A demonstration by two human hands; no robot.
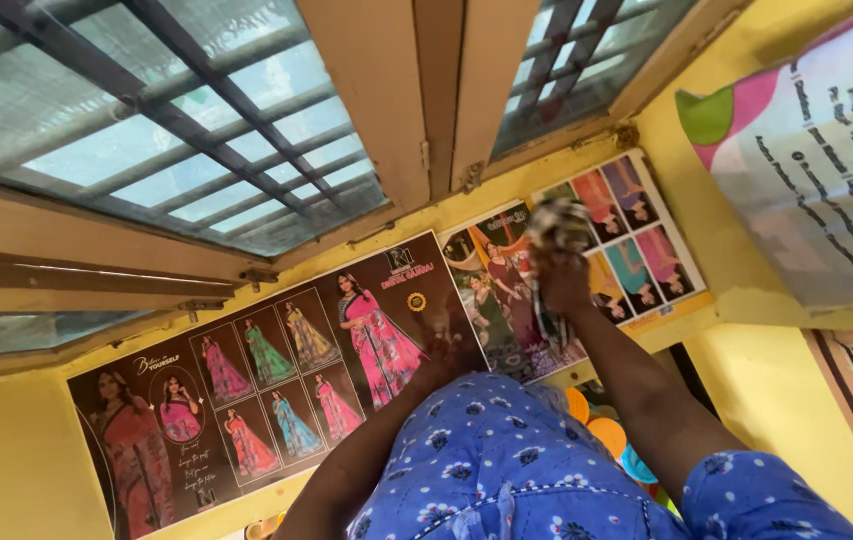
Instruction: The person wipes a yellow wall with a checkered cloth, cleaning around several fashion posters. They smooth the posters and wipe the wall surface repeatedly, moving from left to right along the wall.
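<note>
Two posters hang on the yellow wall (16,450) under the barred window (176,150), and from my remote seat I see my right hand (561,285) raised against the lighter poster (586,270), fingers closed around a bunched, mottled cloth (558,225) that it presses to the sheet near its upper middle. My left hand (446,350) reaches up at the right edge of the dark poster (276,380); it is blurred, so I cannot tell whether it is open or gripping anything. I judge the wiping to be somewhere midway: the cloth sits on the lighter poster, yet nothing here shows me which patches are already clean and which remain. The cloth is a rounded wad with no clear long axis; the arm behind it runs up and to the left. Both posters lie long side sloping up to the right, following the sill. A blue flowered sleeve (506,460) fills the foreground.
</note>
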